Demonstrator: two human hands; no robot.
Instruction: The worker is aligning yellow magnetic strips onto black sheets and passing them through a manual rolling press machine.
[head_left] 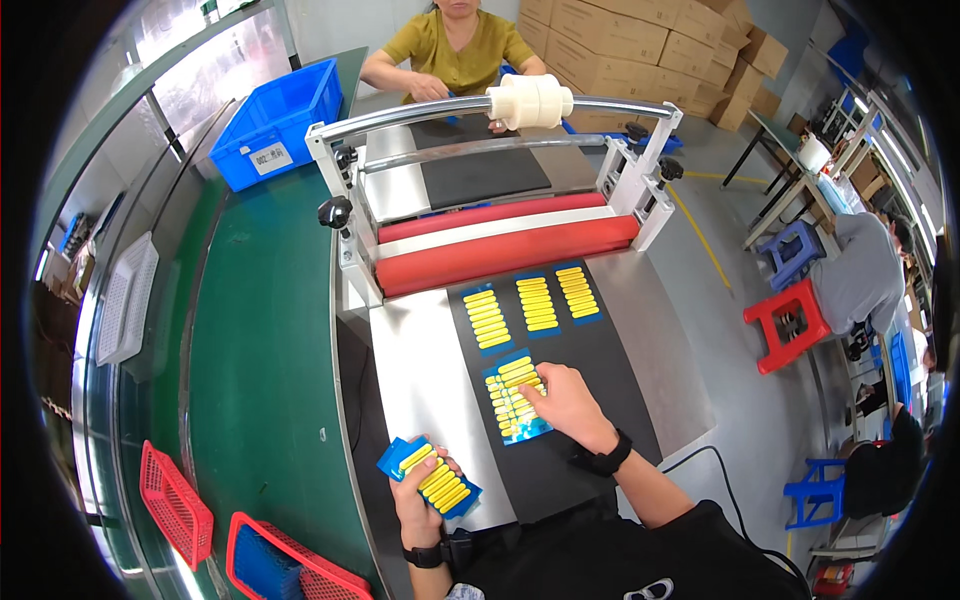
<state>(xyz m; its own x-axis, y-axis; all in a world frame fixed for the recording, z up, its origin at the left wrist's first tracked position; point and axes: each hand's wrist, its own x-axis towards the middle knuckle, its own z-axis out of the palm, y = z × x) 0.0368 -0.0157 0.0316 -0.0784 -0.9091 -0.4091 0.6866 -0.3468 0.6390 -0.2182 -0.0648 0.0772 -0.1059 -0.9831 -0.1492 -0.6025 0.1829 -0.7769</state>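
Observation:
My left hand (420,495) is closed round a small stack of blue sheets with yellow strips (440,480), held over the machine's bare metal side. At the middle of the black mat (560,470), my right hand (572,405) has its thumb and fingers closed at the right edge of another blue sheet with yellow strips (518,372). Shiny, partly overlapping sheets lie there, and the fingers hide some of them. Beyond that hand, three similar sheets stand in a row: a left one (487,318), a middle one (537,303) and a right one (577,293).
Red rollers (510,255) in a white frame cross the mat ahead. A blue bin (280,125) and red baskets (290,560) rest on the green table (270,370) at left. Across the machine sits a co-worker (455,50). Stools, including a red one (785,325), stand right.

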